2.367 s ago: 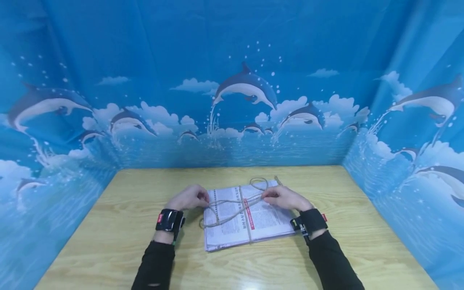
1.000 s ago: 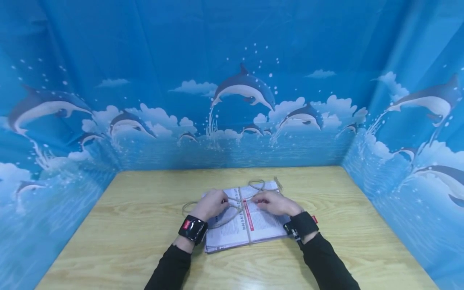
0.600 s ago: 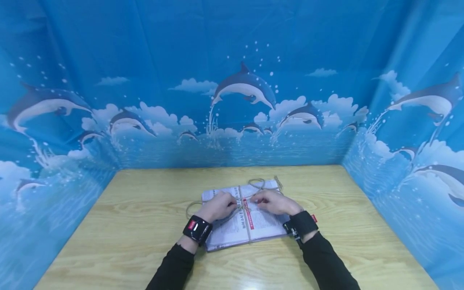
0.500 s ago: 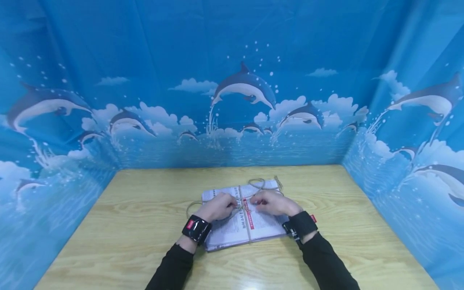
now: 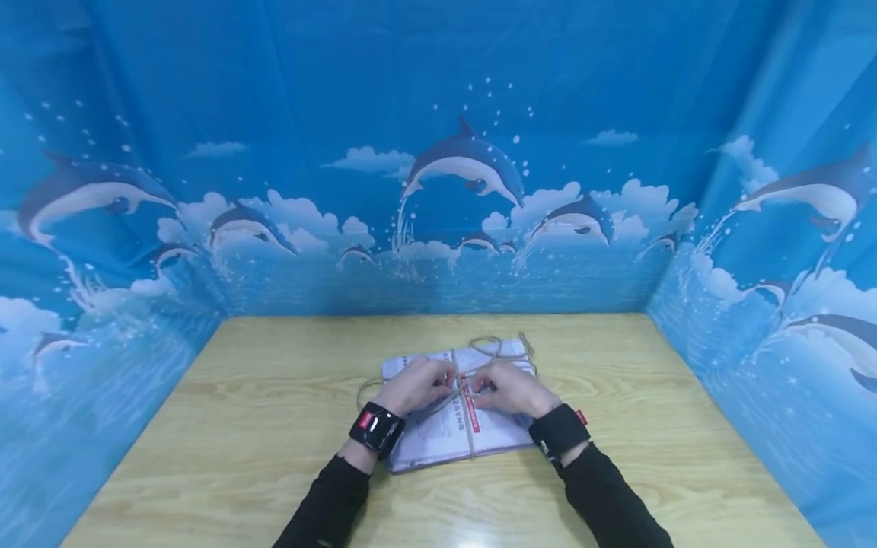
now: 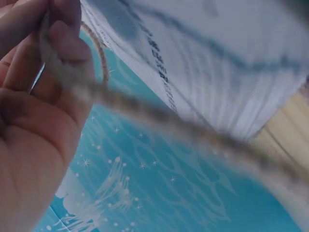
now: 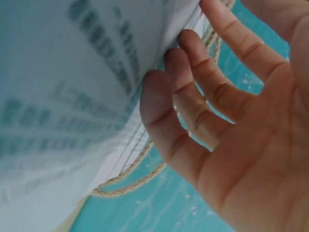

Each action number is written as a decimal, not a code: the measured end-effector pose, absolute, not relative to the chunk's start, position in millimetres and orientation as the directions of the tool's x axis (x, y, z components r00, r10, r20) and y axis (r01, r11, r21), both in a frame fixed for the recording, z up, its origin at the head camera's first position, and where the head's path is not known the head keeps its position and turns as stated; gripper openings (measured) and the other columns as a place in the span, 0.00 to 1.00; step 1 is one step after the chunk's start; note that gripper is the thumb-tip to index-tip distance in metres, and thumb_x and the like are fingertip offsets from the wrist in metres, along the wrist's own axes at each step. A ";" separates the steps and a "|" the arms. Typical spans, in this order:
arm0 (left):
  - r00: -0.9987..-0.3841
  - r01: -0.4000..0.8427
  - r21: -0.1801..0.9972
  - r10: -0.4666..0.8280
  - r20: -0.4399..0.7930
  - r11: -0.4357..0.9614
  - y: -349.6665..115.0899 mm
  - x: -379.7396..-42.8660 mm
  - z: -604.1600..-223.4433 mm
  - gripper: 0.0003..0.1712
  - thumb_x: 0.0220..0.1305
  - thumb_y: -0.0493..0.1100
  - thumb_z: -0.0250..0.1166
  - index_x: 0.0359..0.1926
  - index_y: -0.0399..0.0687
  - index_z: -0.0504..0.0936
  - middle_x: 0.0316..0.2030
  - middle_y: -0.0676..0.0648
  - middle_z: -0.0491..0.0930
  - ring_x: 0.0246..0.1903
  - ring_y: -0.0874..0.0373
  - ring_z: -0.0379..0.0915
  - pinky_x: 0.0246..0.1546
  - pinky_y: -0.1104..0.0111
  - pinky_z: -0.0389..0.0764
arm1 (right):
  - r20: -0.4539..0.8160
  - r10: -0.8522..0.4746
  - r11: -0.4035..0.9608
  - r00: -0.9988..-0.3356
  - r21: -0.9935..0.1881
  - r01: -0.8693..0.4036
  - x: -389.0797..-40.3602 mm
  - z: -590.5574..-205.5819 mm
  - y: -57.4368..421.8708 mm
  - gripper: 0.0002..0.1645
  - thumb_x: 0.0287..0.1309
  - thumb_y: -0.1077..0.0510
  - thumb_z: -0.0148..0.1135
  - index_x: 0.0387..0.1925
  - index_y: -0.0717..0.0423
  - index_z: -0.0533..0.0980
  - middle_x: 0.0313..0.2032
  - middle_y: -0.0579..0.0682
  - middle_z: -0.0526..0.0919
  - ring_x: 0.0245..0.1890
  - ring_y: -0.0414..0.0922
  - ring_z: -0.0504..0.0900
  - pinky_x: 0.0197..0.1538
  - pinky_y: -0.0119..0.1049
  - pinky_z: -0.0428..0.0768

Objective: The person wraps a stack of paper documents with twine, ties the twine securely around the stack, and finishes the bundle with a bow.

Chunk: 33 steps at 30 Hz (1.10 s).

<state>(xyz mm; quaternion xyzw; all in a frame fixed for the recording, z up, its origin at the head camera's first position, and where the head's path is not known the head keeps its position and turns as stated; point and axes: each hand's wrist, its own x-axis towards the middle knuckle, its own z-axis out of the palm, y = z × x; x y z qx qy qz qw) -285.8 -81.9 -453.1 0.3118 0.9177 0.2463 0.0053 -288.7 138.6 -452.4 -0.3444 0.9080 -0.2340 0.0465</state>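
Observation:
A stack of folded newspapers (image 5: 435, 441) lies on the table, with brown twine (image 5: 470, 430) crossing over its top. Near the crossing, my left hand (image 5: 413, 386) pinches a strand. The left wrist view shows that twine (image 6: 159, 116) running from between thumb and fingers across the picture. My right hand (image 5: 510, 390) is just right of the crossing, thumb and index finger at a short strand. In the right wrist view, its other fingers (image 7: 159, 113) rest lightly bent against the newspaper (image 7: 63, 121); the thumb and index tips run out of the picture.
Loose twine loops (image 5: 485, 344) lie at the stack's far right corner, and another loop (image 5: 363, 392) spills past its left edge. The wood-grain table (image 5: 274, 396) extends around the stack. A blue dolphin-print curtain (image 5: 329, 281) borders its back and sides.
My left hand has come in from the stack's left edge to the middle, drawing the twine along. My right hand has moved left and slightly lower; both hands are now close together.

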 end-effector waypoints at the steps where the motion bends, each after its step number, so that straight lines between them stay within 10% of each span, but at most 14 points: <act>1: -0.802 0.574 0.449 0.581 0.140 0.684 -81.2 -285.7 -453.5 0.06 0.59 0.37 0.69 0.30 0.51 0.79 0.22 0.58 0.76 0.24 0.66 0.70 0.27 0.74 0.72 | 0.084 -0.638 0.665 -0.766 -0.440 -0.603 -287.8 -453.5 137.2 0.08 0.52 0.56 0.73 0.34 0.53 0.82 0.35 0.47 0.84 0.37 0.44 0.80 0.43 0.35 0.77; 11: -0.767 0.620 0.440 0.620 0.166 0.650 -78.0 -283.2 -455.5 0.04 0.61 0.38 0.68 0.32 0.52 0.83 0.28 0.57 0.82 0.31 0.66 0.77 0.36 0.73 0.77 | 0.091 -0.594 0.732 -0.800 -0.353 -0.583 -282.6 -453.6 132.0 0.07 0.56 0.63 0.67 0.25 0.51 0.80 0.24 0.41 0.78 0.26 0.37 0.73 0.34 0.33 0.74; 24: -0.839 0.511 0.465 0.538 0.087 0.722 -87.0 -287.6 -449.8 0.02 0.63 0.41 0.66 0.36 0.51 0.84 0.28 0.56 0.82 0.27 0.65 0.74 0.32 0.73 0.76 | -0.153 -0.426 0.741 -0.892 -0.624 -0.246 -304.8 -426.6 222.4 0.11 0.67 0.59 0.55 0.38 0.62 0.81 0.28 0.53 0.79 0.24 0.44 0.74 0.28 0.35 0.73; 28: -0.852 0.486 0.493 0.516 0.086 0.721 -88.7 -288.6 -449.1 0.04 0.65 0.42 0.64 0.38 0.51 0.85 0.28 0.56 0.81 0.26 0.65 0.73 0.30 0.72 0.76 | -0.092 -0.294 0.539 -0.951 -0.838 -0.085 -311.5 -427.7 239.9 0.18 0.72 0.58 0.46 0.46 0.71 0.75 0.41 0.66 0.81 0.37 0.49 0.82 0.40 0.43 0.83; 33: -0.872 0.463 0.510 0.476 0.115 0.725 -91.3 -291.3 -449.5 0.08 0.67 0.44 0.63 0.43 0.49 0.85 0.31 0.55 0.82 0.26 0.65 0.74 0.30 0.71 0.76 | -0.009 -0.222 -0.029 -0.975 -0.999 0.016 -316.1 -427.1 246.7 0.17 0.72 0.60 0.37 0.39 0.67 0.72 0.52 0.66 0.81 0.50 0.46 0.84 0.58 0.44 0.79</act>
